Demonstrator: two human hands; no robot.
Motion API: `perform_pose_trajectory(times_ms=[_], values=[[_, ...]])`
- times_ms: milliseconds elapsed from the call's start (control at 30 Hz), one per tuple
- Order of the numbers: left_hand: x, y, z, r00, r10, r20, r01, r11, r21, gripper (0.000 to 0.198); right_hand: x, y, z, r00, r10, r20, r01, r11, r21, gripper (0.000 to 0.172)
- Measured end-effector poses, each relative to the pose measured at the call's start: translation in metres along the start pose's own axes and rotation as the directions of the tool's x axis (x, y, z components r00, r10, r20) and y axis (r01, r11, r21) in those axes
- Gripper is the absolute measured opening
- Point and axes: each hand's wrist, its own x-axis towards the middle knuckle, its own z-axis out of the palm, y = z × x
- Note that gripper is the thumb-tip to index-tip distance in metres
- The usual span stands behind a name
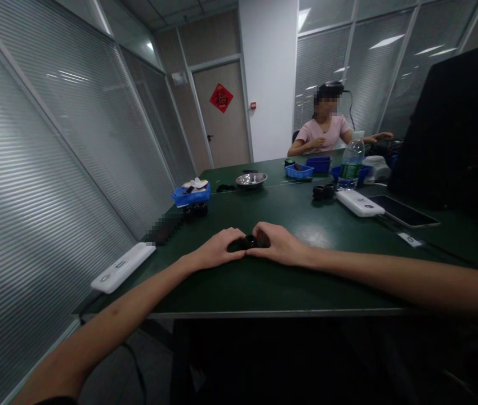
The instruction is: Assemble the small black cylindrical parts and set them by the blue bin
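Between my hands, low on the green tabletop, is a small black round part [250,242] with a ring-like top; its exact kind is too dark to make out. My left hand [220,247] curls in from the left, thumb and fingertips closed at the part's side. From the right, my right hand [278,243] is bent round it in the same way, thumb in front and fingers behind. The fingertips of both hands nearly meet around the part and hide some of it.
Ahead on the green table [222,292] stand a metal bowl [251,180], a blue basket [191,194] and several black parts [195,211]. A water bottle [351,166], white power bank [360,203] and phone [404,210] lie right. Another white power bank [123,268] is left. A person [326,135] sits opposite.
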Motion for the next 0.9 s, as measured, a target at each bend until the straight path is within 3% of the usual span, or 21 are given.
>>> perform_pose_trajectory(times_ms=[667, 900], values=[[-0.001, 0.004, -0.002, 1.000, 0.003, -0.006, -0.003, 1.000, -0.013, 0.040, -0.008, 0.009, -0.013, 1.000, 0.025, -0.001, -0.025, 0.994, 0.102, 0.035], [-0.001, -0.001, 0.002, 1.000, 0.019, -0.021, -0.019, 1.000, -0.002, 0.039, -0.005, 0.017, -0.011, 0.999, 0.032, 0.003, -0.033, 0.984, 0.177, 0.024]])
